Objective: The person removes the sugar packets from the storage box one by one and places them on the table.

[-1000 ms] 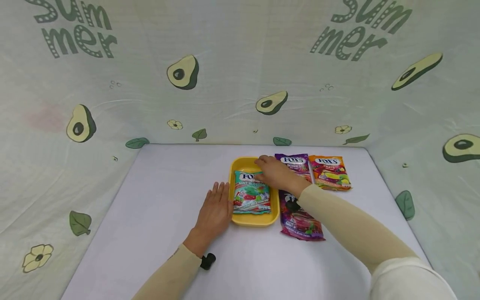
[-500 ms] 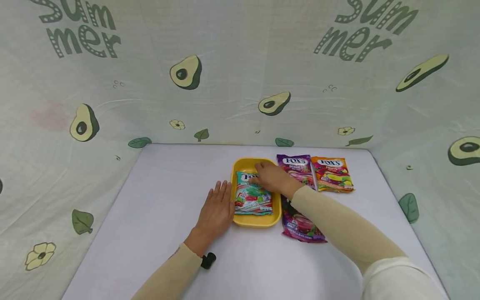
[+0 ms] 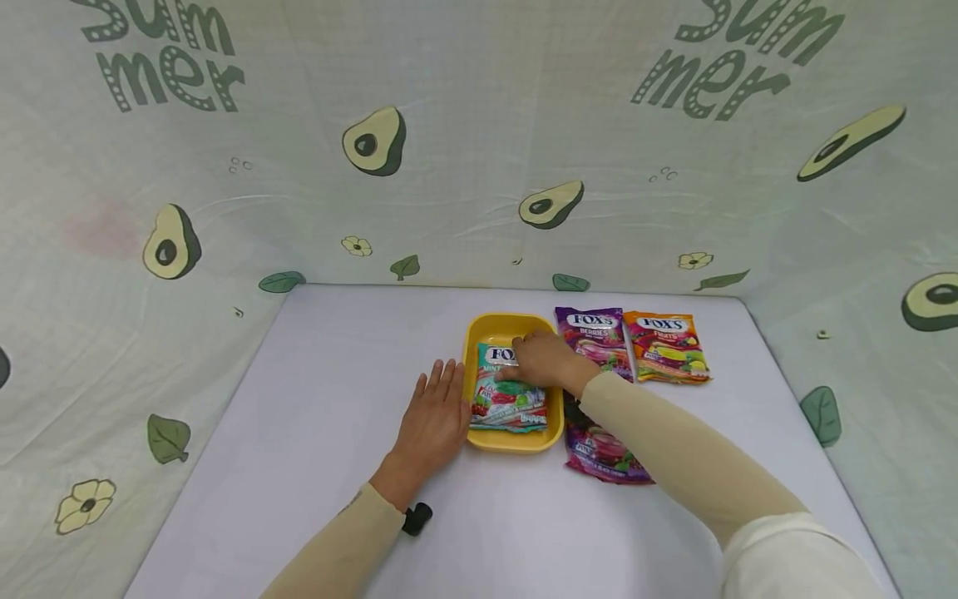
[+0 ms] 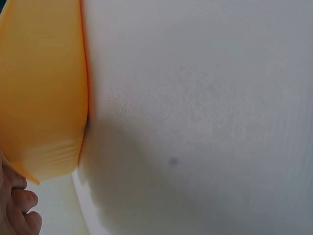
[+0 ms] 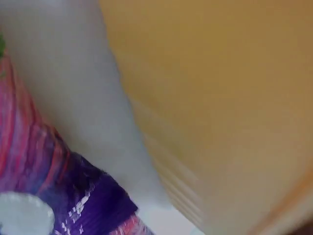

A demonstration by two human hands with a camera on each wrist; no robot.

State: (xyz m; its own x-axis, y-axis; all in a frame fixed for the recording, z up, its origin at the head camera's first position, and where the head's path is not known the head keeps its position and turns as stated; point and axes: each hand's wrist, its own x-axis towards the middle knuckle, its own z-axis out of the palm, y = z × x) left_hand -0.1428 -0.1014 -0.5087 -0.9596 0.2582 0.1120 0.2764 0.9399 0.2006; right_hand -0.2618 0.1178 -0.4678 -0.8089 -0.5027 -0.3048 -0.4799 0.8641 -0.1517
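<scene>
A yellow tray (image 3: 516, 443) stands on the table with a teal Fox's mint candy bag (image 3: 503, 409) lying inside it. My right hand (image 3: 546, 359) is over the tray's upper right part and grips the bag near its upper right corner, thumb across the bag's front. The other fingers are bent and partly hidden. With fingers straight, my left hand (image 3: 430, 420) lies along the tray's left side. In the left wrist view its fingertips (image 4: 23, 200) show by the tray's wall (image 4: 44, 98). The right wrist view holds mostly the tray's blurred outer wall (image 5: 220, 98).
Right of the tray lie a purple Fox's Berries bag (image 3: 599, 337) and an orange Fox's Fruits bag (image 3: 666, 349). A second dark purple bag (image 3: 602, 453) lies below them, partly under the right forearm. A printed cloth (image 3: 464, 241) rises behind the table (image 3: 337, 349).
My right hand has come slightly down over the mint bag, its thumb lower on the front. The bag has shifted a little to the right within the tray. The left hand stays put.
</scene>
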